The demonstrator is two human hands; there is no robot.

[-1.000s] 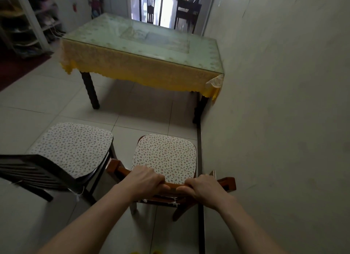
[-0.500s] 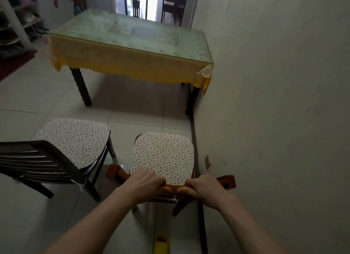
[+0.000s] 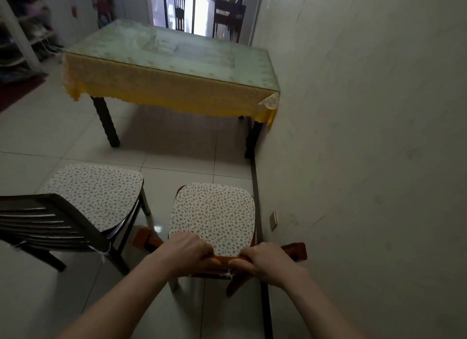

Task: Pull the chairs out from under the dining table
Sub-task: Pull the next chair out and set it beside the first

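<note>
Reddish wood chair (image 3: 214,213) backrest | both hands gripping | speckled cushion

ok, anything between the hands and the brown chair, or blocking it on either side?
Nothing between: left hand and right hand both grip the brown chair by its top rail. Dark chair stands apart on its left; wall runs close along its right.

Under the left hand (image 3: 187,252) and right hand (image 3: 267,263), the reddish-brown varnished wooden chair back (image 3: 222,259) looks smooth and slightly glossy. Just beyond them its white speckled cloth seat cushion (image 3: 213,216) is matt. Farther ahead, the surface's glass top (image 3: 177,58) shines over a yellow lace-patterned tablecloth (image 3: 161,88). The pale floor tiles (image 3: 177,167) are glossy.
</note>
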